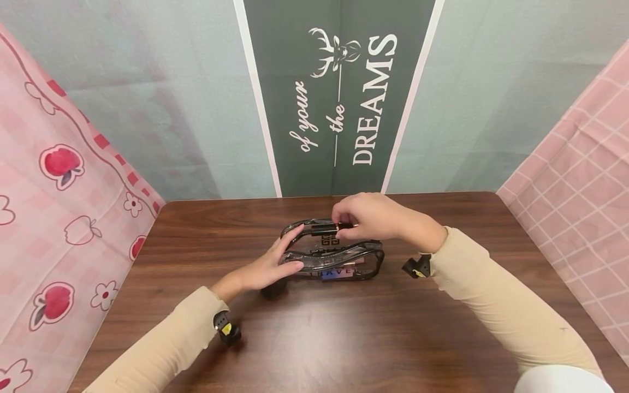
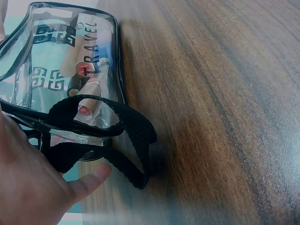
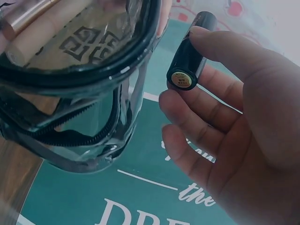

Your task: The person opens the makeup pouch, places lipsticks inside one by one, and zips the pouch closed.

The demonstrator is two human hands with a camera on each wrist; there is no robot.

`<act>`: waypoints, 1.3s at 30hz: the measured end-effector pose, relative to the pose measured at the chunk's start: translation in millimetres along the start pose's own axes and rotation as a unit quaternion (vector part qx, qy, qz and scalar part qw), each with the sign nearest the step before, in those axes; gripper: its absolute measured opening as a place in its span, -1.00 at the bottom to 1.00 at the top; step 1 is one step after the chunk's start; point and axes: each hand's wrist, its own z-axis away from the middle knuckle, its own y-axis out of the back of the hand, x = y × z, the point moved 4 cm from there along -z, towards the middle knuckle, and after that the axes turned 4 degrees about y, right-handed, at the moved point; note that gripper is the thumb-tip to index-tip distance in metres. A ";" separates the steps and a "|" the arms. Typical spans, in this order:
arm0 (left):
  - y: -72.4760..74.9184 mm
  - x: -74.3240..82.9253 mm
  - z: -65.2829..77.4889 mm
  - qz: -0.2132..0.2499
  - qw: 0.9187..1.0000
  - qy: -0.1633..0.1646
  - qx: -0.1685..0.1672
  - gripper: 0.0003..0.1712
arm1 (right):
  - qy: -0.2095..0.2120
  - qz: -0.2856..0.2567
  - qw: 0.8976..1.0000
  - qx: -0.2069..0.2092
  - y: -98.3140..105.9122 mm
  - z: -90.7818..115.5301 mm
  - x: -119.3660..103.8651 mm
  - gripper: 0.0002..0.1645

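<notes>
A clear travel pouch [image 1: 339,257] with black piping and dark lettering rests on the wooden table, its zipped mouth parted. My left hand [image 1: 267,267] lies across the pouch's left end with fingers and thumb spread, one on each side of the mouth. A black strap handle [image 2: 136,126] loops out beside the left thumb. Over the opening, my right hand [image 1: 375,217] pinches a black lipstick tube [image 3: 190,54] between thumb and fingers; a gold-toned label marks its base. Inside the pouch, several cosmetic tubes [image 2: 91,89] show through the plastic.
Brown wood tabletop [image 1: 314,333] extends around the pouch. Behind it hangs a green-grey cloth [image 1: 339,180] with white lettering; pink patterned cloths [image 1: 64,234] flank the table. Black devices [image 1: 227,328] are worn on both wrists. A white rounded object [image 1: 562,380] shows at bottom right.
</notes>
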 end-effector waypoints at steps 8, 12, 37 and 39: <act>-0.2 1.5 -1.8 -0.001 1.000 0.006 -0.002 -0.02 | 0.002 0.004 1.000 -0.001 -3.6 -2.4 1.5 -0.84; 0.1 3.1 -0.6 0.000 1.000 0.005 -0.003 -0.03 | 0.005 0.004 1.000 -0.003 -6.9 -2.4 2.3 -0.83; -0.6 1.5 -0.8 0.005 1.000 -0.014 0.000 -0.04 | 0.001 -0.014 1.000 0.017 -5.1 4.9 6.6 -0.91; -0.8 3.3 0.0 0.008 1.000 -0.017 0.000 -0.04 | -0.001 -0.013 1.000 0.016 -5.3 6.2 7.6 -0.91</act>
